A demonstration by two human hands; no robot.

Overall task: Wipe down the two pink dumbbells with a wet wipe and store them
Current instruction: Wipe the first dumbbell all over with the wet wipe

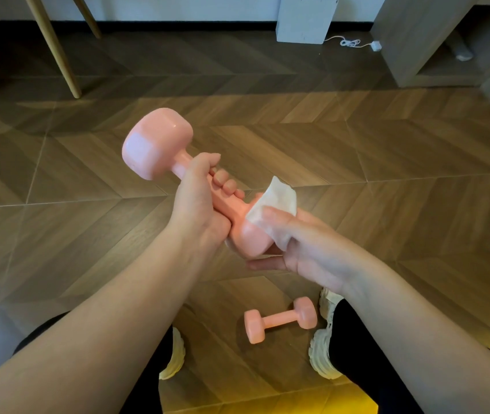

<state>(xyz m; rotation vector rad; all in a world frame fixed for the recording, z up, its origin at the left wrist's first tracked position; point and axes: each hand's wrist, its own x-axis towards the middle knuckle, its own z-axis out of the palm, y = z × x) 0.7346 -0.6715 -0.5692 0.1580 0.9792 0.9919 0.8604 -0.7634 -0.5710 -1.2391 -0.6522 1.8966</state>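
Over wood floor [357, 162], left hand [199, 201] grips a pink dumbbell [154, 144], right hand [303, 246] clasps a wet wipe [273, 204] round its end

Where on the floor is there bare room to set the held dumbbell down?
Wide bare floor lies ahead, between the wooden legs at left and the shelf unit at right. Crowded between the left shoe and right shoe, where the second dumbbell lies.

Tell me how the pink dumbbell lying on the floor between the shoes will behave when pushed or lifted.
The floor dumbbell should not roll far: its heads look flat-sided. On the smooth wooden floor it may slide instead. It looks rigid and small, likely an easy one-hand lift, like its twin gripped in the left hand.
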